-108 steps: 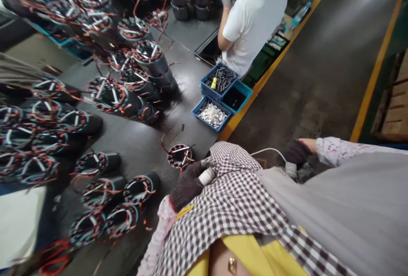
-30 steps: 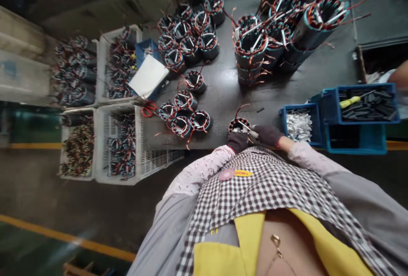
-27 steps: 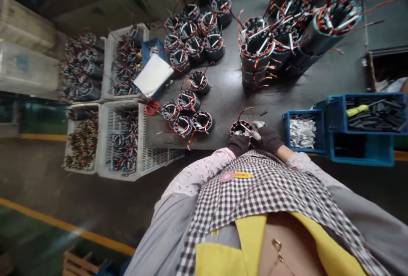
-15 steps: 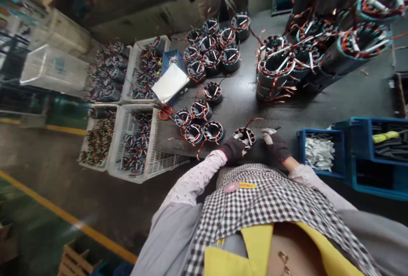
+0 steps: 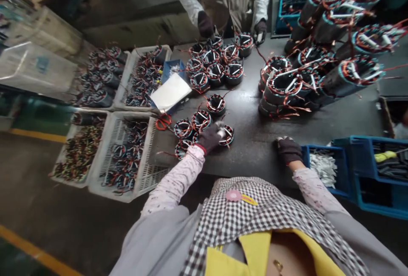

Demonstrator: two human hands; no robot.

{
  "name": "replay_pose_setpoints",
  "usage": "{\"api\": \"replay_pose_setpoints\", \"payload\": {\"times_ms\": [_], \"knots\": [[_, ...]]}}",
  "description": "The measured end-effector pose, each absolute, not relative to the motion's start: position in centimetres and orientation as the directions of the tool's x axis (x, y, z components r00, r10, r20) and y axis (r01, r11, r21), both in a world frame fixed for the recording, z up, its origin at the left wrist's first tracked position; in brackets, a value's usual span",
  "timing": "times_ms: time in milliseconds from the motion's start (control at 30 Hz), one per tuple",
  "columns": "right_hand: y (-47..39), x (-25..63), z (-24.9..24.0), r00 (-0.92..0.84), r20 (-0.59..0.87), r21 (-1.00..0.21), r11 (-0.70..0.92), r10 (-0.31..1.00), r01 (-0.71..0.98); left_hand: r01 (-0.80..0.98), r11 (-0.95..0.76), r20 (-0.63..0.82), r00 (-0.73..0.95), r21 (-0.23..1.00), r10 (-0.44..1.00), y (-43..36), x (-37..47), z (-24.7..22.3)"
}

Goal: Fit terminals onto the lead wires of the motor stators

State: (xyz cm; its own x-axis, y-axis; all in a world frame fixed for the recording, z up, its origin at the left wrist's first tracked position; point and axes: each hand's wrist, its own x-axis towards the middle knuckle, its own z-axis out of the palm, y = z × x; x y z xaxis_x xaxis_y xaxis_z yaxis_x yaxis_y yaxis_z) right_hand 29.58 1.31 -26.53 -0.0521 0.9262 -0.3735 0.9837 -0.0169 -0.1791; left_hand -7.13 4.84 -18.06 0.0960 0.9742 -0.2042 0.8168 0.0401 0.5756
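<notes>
My left hand, in a dark glove with pale fingertips, is closed at the left rim of a wound stator on the table. The stator is a short dark ring with red-orange windings and white strips. Just beside it are more stators, some partly hidden by my hand and forearm. Further right, my right hand rests low over the table with its gloved fingers curled. Whatever is between those fingers is too small to make out. Next to it stands a blue bin of white pieces.
Taller stacked stators stand at the back right. A co-worker's gloved hands are at a stator group across the table. White crates full of coils line the left, near white paper and red-handled scissors.
My left hand and the stator at it have moved left, towards the small group. My right hand has shifted right, nearer the blue bin. The co-worker's hands have come into view.
</notes>
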Motion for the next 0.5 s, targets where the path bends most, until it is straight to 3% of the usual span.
{"api": "replay_pose_setpoints", "payload": {"times_ms": [100, 233, 333, 500], "knots": [[1.3, 28.7, -26.4, 0.005, -0.357, -0.181, -0.074, 0.934, 0.981, 0.859, -0.024, 0.028, 0.011, 0.511, 1.000, 10.7, -7.9, -17.3], [-0.1, 26.2, -26.9, 0.144, -0.314, -0.423, -0.275, 0.938, 0.863, 0.964, -0.054, -0.170, 0.101, 0.260, 0.980, 17.0, -8.1, -19.1], [-2.5, 25.1, -27.6, 0.311, -0.325, -0.512, -0.443, 0.893, 0.736, 0.987, -0.105, -0.314, 0.138, 0.121, 0.939, 18.5, -9.0, -21.0], [-8.7, 27.2, -28.1, 0.470, -0.305, -0.631, -0.546, 0.828, 0.552, 0.999, -0.039, -0.344, 0.029, -0.022, 0.939, 19.4, -11.7, -20.8]]}}
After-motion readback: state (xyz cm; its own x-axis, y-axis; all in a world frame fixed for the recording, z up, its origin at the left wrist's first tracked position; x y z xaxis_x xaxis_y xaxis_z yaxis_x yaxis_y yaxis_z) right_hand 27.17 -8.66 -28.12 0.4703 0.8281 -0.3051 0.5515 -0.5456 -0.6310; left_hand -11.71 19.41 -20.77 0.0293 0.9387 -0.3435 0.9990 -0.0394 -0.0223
